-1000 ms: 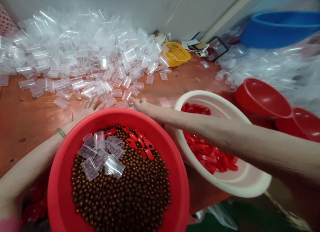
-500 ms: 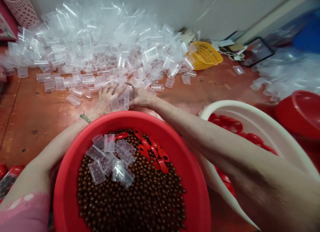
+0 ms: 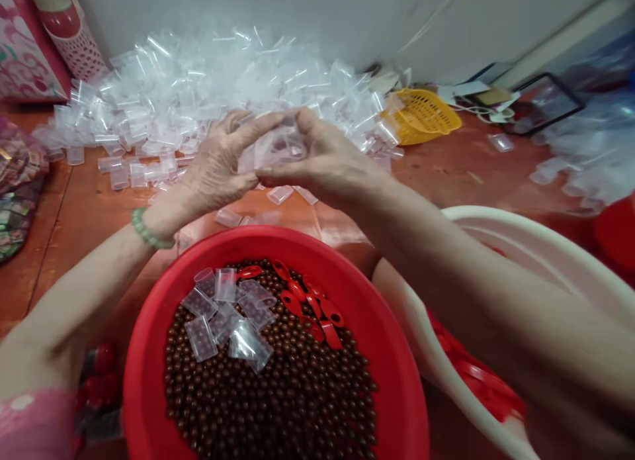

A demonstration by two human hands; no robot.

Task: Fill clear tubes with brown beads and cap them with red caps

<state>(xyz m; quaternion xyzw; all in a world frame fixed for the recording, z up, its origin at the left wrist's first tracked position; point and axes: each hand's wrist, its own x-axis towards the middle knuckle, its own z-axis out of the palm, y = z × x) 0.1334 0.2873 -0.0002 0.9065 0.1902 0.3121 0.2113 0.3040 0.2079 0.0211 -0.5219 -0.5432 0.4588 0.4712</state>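
Note:
Between them, my left hand and my right hand clasp a bunch of clear plastic tubes, raised beyond the far rim of a red basin. Fingers of both hands curve around the bunch, and the thumbs nearly meet on its near side. Brown balls fill the basin's bottom. On them lie several clear tubes at the left and several red plastic pieces at the right. A big heap of clear tubes spreads behind my hands.
A cream basin with red parts stands at the right, under my right forearm. A yellow basket lies by the wall. More clear tubes are at the far right, and a patterned bag is at the left.
Both hands have risen off the floor at the heap's near edge, with the tubes gathered between them. The camera view has shifted slightly left.

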